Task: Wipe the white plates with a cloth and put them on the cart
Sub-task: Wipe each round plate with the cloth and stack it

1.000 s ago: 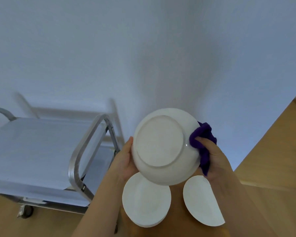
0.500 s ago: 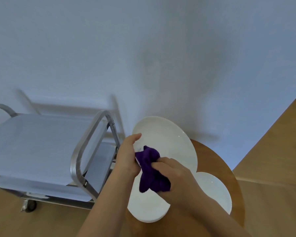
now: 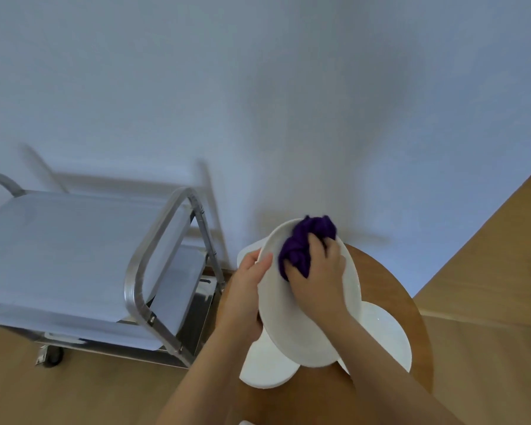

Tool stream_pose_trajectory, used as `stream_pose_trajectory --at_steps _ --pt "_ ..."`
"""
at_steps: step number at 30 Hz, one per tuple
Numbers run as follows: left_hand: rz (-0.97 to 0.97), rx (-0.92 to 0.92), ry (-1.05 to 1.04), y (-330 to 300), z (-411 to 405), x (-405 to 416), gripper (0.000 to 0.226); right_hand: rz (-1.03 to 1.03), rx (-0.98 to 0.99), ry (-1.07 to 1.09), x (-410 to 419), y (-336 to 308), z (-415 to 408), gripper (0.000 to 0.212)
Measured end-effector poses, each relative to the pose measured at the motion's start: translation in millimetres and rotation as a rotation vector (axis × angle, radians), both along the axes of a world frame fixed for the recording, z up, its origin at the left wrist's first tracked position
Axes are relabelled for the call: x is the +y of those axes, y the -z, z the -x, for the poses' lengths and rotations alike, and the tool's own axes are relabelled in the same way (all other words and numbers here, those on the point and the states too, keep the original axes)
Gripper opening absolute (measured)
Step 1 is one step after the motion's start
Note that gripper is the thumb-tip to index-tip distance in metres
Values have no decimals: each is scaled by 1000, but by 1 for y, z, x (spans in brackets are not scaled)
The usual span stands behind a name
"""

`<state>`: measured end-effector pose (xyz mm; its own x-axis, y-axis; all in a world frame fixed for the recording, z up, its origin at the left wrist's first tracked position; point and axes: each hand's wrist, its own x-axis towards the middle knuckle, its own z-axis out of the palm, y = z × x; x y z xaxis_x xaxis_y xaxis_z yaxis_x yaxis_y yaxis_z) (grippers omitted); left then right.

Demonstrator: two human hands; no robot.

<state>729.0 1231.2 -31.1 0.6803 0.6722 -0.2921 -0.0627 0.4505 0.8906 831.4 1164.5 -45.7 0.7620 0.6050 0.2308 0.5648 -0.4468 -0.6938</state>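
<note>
My left hand [image 3: 246, 286] grips the left rim of a white plate [image 3: 292, 326], thumb on its upper face, holding it tilted above the round wooden table [image 3: 390, 289]. My right hand [image 3: 316, 271] clutches a bunched purple cloth [image 3: 304, 243] and presses it against the plate's upper part. Beneath the held plate lies a stack of white plates [image 3: 264, 369] on the left and a single white plate [image 3: 387, 335] on the right. The metal cart [image 3: 154, 259] with pale shelves stands to the left of the table.
A white wall rises behind the table and cart. The cart's top shelf [image 3: 68, 240] is bare and a lower shelf shows under it; a wheel [image 3: 51, 357] rests on the wooden floor. Open floor [image 3: 488, 271] lies to the right.
The plate was turned from underside-up to face-up. My right hand with the purple cloth moved from the plate's right rim onto its face, then up toward its far edge.
</note>
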Motion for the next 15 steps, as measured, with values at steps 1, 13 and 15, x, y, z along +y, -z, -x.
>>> stream_pose_trajectory --at_steps 1,13,15 --pt "21 -25 -16 -1 -1 3 61 -2 -34 -83 4 -2 8 58" --pt "201 -196 -135 11 28 47 52 183 -189 -455 -28 45 19 44" --pt "144 -145 -111 17 29 44 45 275 -224 -360 -23 49 7 45"
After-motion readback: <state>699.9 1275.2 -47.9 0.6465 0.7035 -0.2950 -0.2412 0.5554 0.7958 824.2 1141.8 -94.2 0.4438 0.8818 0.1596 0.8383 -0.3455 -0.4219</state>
